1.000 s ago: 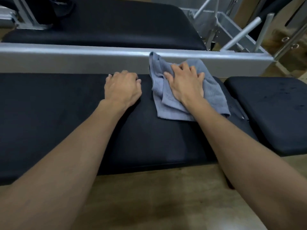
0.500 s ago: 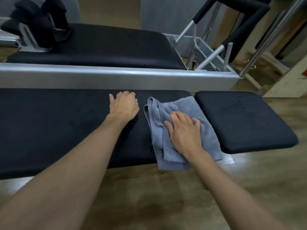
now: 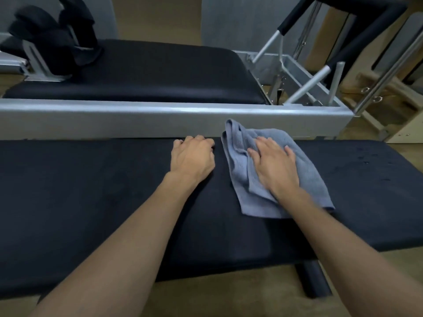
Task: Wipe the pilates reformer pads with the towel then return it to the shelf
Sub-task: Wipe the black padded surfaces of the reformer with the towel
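A grey-blue towel (image 3: 242, 170) lies rumpled on the long black pad (image 3: 80, 202) in front of me, its far corner up against the silver frame rail (image 3: 137, 120). My right hand (image 3: 274, 167) presses flat on the towel with its fingers spread. My left hand (image 3: 192, 159) rests on the bare pad just left of the towel, fingers bent at the pad's far edge, holding nothing. A second black pad (image 3: 160, 72) lies beyond the rail.
Black shoulder rests (image 3: 52, 42) stand on a metal bracket at the far left. At the far right are a padded foot bar with silver struts (image 3: 315, 78) and wooden equipment (image 3: 407, 124). Wooden floor (image 3: 217, 298) shows below the pad's near edge.
My right hand pulled the towel to the pad's near edge, then pushed it back to the far edge by the rail. My left hand stayed in place on the pad.
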Demonstrator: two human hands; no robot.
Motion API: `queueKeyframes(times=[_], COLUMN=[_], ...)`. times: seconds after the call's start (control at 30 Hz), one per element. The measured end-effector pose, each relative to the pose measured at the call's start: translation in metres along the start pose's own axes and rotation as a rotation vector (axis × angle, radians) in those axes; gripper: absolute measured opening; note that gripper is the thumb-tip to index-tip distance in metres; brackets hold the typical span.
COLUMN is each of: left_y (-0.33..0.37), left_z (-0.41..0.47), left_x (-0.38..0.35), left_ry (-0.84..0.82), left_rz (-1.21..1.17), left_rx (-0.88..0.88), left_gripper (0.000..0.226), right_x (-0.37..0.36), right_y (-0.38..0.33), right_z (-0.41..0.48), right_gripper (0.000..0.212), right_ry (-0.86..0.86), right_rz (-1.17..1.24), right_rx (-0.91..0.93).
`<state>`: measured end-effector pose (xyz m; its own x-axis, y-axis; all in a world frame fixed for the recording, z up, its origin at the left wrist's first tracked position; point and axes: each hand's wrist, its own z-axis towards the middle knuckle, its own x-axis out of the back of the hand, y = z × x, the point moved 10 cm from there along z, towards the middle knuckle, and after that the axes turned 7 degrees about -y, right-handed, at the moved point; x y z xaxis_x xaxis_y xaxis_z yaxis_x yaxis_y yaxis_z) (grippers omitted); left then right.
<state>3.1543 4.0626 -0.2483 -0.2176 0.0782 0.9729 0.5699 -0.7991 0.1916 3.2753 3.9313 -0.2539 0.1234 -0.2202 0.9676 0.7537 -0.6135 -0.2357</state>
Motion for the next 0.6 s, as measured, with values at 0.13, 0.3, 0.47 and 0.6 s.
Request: queueKeyframes(times=[0.13,0.3,0.47,0.6], left_y=[-0.001,-0.001,0.013,0.032], left_z=[0.014,0.018,0.020,0.021], left_x=[0.002,0.010,0.012,0.003], left_ry=[0.014,-0.058,-0.072,-0.112], left_rz=[0.021,-0.003,-0.016,-0.030], left_rx=[0.021,0.092,0.054,0.015], left_gripper=[0.030,0.028,0.027,0.030], right_x=[-0.007,0.002,0.012,0.021], right_y=[0.000,0.000,0.010,0.024], right_z=[0.064,0.031,-0.062,-0.148], right_gripper=[0.037,0.029,0.035,0.040], right_ry=[-0.050,0.021,-0.005,0.023], right_rz=[-0.069,-0.065,-0.005,0.043], right_rx=[-0.059,-0.012,0.014,-0.023])
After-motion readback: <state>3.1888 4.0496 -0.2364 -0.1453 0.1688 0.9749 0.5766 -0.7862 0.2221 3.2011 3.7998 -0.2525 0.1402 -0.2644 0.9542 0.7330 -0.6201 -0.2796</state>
